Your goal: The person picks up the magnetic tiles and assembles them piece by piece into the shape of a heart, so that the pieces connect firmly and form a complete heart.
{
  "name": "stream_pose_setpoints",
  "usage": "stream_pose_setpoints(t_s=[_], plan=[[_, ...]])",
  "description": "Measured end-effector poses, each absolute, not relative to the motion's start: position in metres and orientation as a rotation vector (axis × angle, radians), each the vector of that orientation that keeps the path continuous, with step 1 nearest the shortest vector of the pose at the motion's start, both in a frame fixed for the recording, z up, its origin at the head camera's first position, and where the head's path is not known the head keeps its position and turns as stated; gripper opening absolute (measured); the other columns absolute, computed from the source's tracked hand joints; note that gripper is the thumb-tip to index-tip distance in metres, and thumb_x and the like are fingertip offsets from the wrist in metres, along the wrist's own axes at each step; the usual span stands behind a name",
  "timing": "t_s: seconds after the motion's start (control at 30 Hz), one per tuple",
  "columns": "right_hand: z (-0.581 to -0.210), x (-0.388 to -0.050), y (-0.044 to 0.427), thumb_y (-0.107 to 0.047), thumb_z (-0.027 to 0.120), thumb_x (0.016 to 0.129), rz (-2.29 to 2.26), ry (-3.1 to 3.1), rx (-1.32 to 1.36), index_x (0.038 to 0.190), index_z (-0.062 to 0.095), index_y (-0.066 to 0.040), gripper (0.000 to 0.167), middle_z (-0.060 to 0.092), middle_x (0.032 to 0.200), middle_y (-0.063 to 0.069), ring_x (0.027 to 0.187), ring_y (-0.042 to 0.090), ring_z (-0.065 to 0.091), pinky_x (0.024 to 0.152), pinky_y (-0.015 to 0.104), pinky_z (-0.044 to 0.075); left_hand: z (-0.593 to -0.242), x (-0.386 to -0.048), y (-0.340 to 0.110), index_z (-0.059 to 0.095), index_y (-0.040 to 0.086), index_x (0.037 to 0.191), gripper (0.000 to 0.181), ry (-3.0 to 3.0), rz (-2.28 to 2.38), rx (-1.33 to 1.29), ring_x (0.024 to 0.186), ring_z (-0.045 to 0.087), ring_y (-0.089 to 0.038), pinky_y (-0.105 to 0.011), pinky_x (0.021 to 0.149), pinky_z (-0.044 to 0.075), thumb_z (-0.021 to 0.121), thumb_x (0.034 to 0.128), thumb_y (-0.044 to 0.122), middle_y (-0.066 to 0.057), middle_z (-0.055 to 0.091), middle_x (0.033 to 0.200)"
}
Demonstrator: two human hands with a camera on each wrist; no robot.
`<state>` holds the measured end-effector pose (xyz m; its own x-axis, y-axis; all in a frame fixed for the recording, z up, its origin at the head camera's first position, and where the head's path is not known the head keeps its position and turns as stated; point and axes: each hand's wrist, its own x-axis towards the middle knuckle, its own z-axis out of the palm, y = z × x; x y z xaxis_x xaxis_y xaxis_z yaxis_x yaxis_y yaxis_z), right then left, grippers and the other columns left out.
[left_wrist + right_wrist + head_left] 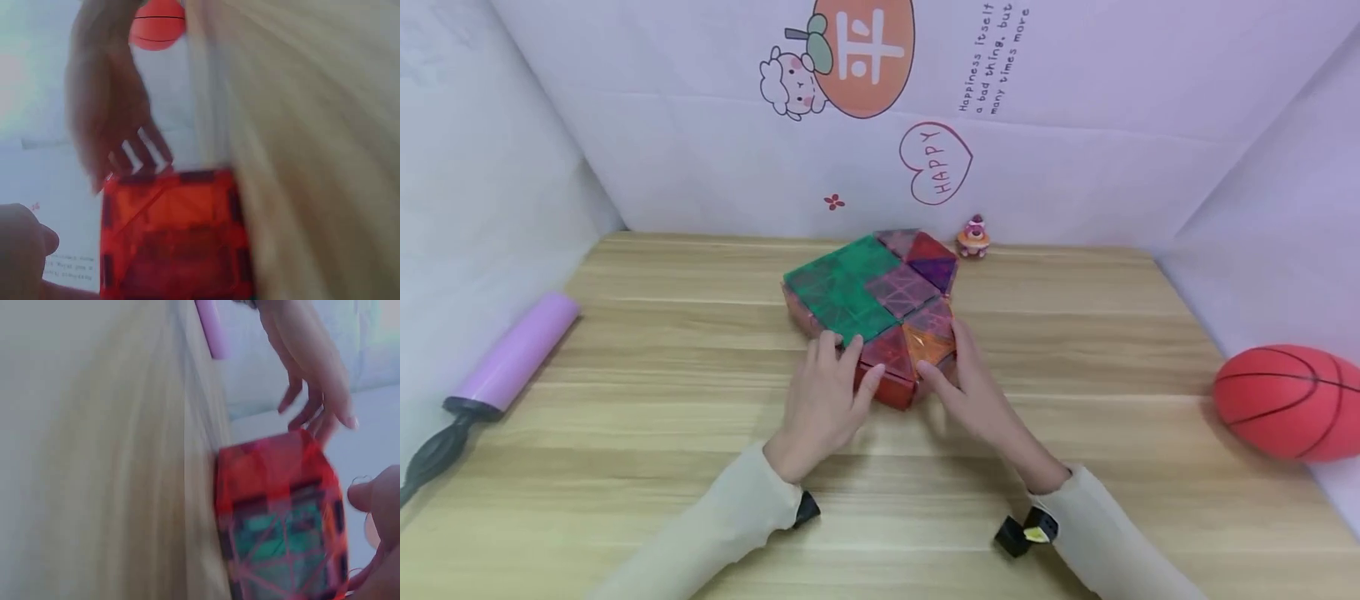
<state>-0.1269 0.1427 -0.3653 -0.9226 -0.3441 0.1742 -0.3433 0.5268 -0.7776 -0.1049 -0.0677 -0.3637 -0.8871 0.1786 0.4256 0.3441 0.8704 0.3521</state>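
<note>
A low, many-sided build of translucent magnetic tiles (842, 287) lies on the table, its top green, pink, red, orange and purple. My left hand (822, 402) is at its front left, fingertips touching the top edge by the green and red tiles. On the front right side, my right hand (979, 402) has its thumb by the orange triangular tile (927, 343) and its fingers along the outer edge. A red square side tile (178, 234) faces the left wrist view. Through a clear side tile (284, 547), green shows in the right wrist view.
A small bear figurine (973, 237) stands behind the build, near the back wall. At the left lies a purple hand pump (516, 354) with a black end. A red basketball (1288, 402) sits at the right edge. White printed cloth (1060, 183) encloses the table.
</note>
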Motion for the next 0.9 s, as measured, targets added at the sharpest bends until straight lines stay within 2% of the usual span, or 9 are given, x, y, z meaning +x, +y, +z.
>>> stream_pose_setpoints(t_s=[0.07, 0.13, 0.27, 0.37, 0.43, 0.53, 0.73, 0.9], plan=[[-0.362, -0.114, 0.144, -0.031, 0.055, 0.096, -1.372, 2.765, -0.573, 0.151, 0.010, -0.001, 0.078, 0.013, 0.156, 0.018, 0.141, 0.034, 0.025, 0.110, 0.056, 0.028, -0.359, -0.115, -0.075, 0.062, -0.004, 0.115, 0.039, -2.628, -0.705, -0.386, 0.109, 0.052, -0.037, -0.049, 0.090, 0.047, 0.052, 0.0959, 0.029, -0.023, 0.051, 0.119], [-0.357, -0.102, 0.144, -0.033, 0.056, 0.096, -1.342, 2.750, -0.512, 0.152, 0.008, -0.002, 0.080, 0.010, 0.157, 0.019, 0.143, 0.036, 0.019, 0.111, 0.058, 0.025, -0.355, -0.133, -0.088, 0.058, -0.005, 0.116, 0.037, -2.623, -0.847, -0.326, 0.118, 0.047, -0.039, -0.051, 0.096, 0.044, 0.052, 0.0952, 0.024, -0.024, 0.047, 0.128], [-0.350, -0.083, 0.139, -0.031, 0.058, 0.095, -1.396, 2.601, -0.429, 0.153, 0.003, -0.008, 0.083, 0.008, 0.159, 0.016, 0.146, 0.034, 0.010, 0.113, 0.059, 0.020, -0.354, -0.167, -0.117, 0.033, -0.005, 0.141, 0.055, -2.715, -1.080, -0.132, 0.140, 0.024, -0.039, -0.052, 0.112, 0.028, 0.047, 0.0968, 0.024, -0.026, 0.024, 0.151], [-0.349, -0.079, 0.137, -0.027, 0.058, 0.095, -1.455, 2.542, -0.397, 0.153, -0.002, -0.012, 0.085, 0.010, 0.159, 0.014, 0.146, 0.030, 0.012, 0.113, 0.058, 0.019, -0.356, -0.178, -0.128, 0.016, -0.002, 0.150, 0.067, -2.797, -1.206, -0.064, 0.143, 0.020, -0.038, -0.050, 0.115, 0.023, 0.044, 0.0982, 0.030, -0.024, 0.016, 0.154], [-0.352, -0.081, 0.137, -0.027, 0.058, 0.096, -1.478, 2.550, -0.395, 0.153, -0.005, -0.013, 0.086, 0.010, 0.159, 0.014, 0.146, 0.030, 0.013, 0.113, 0.057, 0.020, -0.358, -0.179, -0.130, 0.013, -0.001, 0.151, 0.070, -2.804, -1.261, -0.047, 0.140, 0.025, -0.037, -0.049, 0.114, 0.025, 0.044, 0.0980, 0.032, -0.025, 0.019, 0.152], [-0.359, -0.091, 0.143, -0.031, 0.055, 0.097, -1.495, 2.581, -0.400, 0.153, -0.007, -0.013, 0.086, 0.011, 0.159, 0.015, 0.145, 0.032, 0.015, 0.114, 0.056, 0.021, -0.361, -0.170, -0.127, 0.018, -0.005, 0.148, 0.068, -2.764, -1.280, -0.035, 0.132, 0.034, -0.038, -0.049, 0.112, 0.030, 0.046, 0.0973, 0.030, -0.029, 0.026, 0.144], [-0.365, -0.139, 0.165, -0.028, 0.048, 0.100, -1.640, 2.601, -0.403, 0.153, 0.010, -0.008, 0.069, 0.026, 0.153, 0.019, 0.141, 0.032, 0.026, 0.115, 0.050, 0.023, -0.362, -0.135, -0.113, 0.029, -0.009, 0.137, 0.055, -2.713, -1.314, -0.040, 0.119, 0.041, -0.036, -0.049, 0.103, 0.037, 0.047, 0.0970, 0.024, -0.028, 0.032, 0.134], [-0.363, -0.183, 0.170, -0.033, 0.042, 0.101, -1.591, 2.610, -0.354, 0.152, 0.016, -0.004, 0.064, 0.028, 0.152, 0.020, 0.141, 0.033, 0.027, 0.116, 0.050, 0.020, -0.359, -0.101, -0.101, 0.035, -0.009, 0.126, 0.043, -2.723, -1.313, -0.058, 0.100, 0.046, -0.032, -0.041, 0.086, 0.042, 0.048, 0.0959, 0.019, -0.024, 0.036, 0.123]])
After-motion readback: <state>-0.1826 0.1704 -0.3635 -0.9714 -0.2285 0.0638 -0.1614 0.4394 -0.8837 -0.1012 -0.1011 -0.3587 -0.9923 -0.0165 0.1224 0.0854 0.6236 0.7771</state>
